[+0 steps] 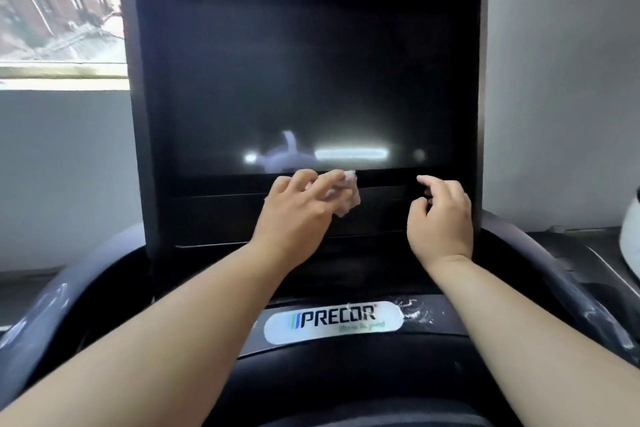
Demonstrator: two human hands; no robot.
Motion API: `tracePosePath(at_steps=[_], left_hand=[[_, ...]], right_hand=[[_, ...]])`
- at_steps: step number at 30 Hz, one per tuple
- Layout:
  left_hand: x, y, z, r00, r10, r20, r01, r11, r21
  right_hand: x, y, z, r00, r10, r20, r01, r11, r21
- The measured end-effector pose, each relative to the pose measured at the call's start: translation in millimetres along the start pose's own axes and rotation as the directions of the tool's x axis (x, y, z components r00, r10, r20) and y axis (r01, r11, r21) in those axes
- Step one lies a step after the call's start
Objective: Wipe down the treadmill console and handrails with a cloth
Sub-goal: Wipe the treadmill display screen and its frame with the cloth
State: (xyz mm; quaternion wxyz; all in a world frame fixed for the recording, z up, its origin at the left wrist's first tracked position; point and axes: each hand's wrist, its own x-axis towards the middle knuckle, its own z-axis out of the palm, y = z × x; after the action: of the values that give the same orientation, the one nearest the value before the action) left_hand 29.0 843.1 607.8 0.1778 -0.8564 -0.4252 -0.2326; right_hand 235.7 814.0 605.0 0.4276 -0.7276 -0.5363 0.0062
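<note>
Dark console; PRECOR badge; left hand grips cloth.

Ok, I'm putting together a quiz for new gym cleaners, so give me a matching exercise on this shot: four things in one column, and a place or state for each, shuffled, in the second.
Things
1. cloth
2. screen
3. logo badge
4. right hand

Place or state
a. dark, with glare near its lower edge
b. white oval, lowest in the picture
c. gripped by the left hand, at the screen's lower edge
d. holds nothing, fingers loosely curled, to the right of the cloth

Pairs: 1-c; 2-a; 3-b; 4-d
</note>
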Motion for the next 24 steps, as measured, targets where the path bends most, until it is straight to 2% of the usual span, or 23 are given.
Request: tracePosePath(at_steps=[2,5,6,7,9,12,13,15,16,17,19,20,22,24], left_hand=[[-19,-23,-4,1.000,-0.013,-0.022,0.013,0.999,0.029],[-47,-65,-7,0.997,0.051,-0.064,-0.061,0.986,-0.157],[-58,-78,-9,0.992,0.071,-0.102,-0.085,0.987,-0.137],[-72,-89,-15,0.993,0.066,-0.098,-0.070,0.997,-0.033],[-97,-109,-23,0.989,0.011,-0.150,0.006,0.994,0.110],[-103,-104,-32,0.947,-0.221,-0.233,0.226,0.974,-0.007],[-92,-92,-36,0.913,-0.359,-0.193,0.346,0.933,-0.098],[-63,-60,-42,0.796,-0.598,-0.095,0.541,0.773,-0.332],[-47,-42,-42,0.750,-0.660,-0.045,0.583,0.692,-0.427],[-33,-26,-40,0.735,-0.678,0.000,0.593,0.642,-0.486],[-3,9,-32,0.751,-0.654,0.094,0.587,0.596,-0.548],[11,24,-29,0.773,-0.619,0.139,0.576,0.593,-0.563],[38,52,-25,0.830,-0.509,0.229,0.529,0.587,-0.612],[58,69,-25,0.864,-0.399,0.306,0.492,0.546,-0.678]], right_hand=[[-5,-15,9,1.000,-0.007,0.001,0.007,0.999,0.036],[-15,-35,23,0.998,-0.050,0.030,0.047,0.996,0.080],[-18,-40,26,0.997,-0.066,0.047,0.061,0.994,0.090],[-21,-44,28,0.995,-0.078,0.069,0.071,0.993,0.099],[-24,-48,28,0.990,-0.090,0.111,0.077,0.991,0.112],[-30,-49,22,0.983,-0.067,0.170,0.044,0.990,0.131],[-32,-50,20,0.977,-0.037,0.209,0.006,0.989,0.148],[-35,-51,16,0.946,0.052,0.320,-0.126,0.969,0.214],[-36,-52,14,0.912,0.105,0.396,-0.224,0.937,0.269],[-35,-53,11,0.863,0.154,0.481,-0.345,0.876,0.337],[-30,-53,2,0.732,0.224,0.643,-0.596,0.669,0.445],[-27,-51,-2,0.692,0.234,0.682,-0.667,0.568,0.482],[-19,-44,-11,0.704,0.276,0.655,-0.701,0.421,0.576],[-12,-32,-15,0.751,0.389,0.534,-0.659,0.376,0.652]])
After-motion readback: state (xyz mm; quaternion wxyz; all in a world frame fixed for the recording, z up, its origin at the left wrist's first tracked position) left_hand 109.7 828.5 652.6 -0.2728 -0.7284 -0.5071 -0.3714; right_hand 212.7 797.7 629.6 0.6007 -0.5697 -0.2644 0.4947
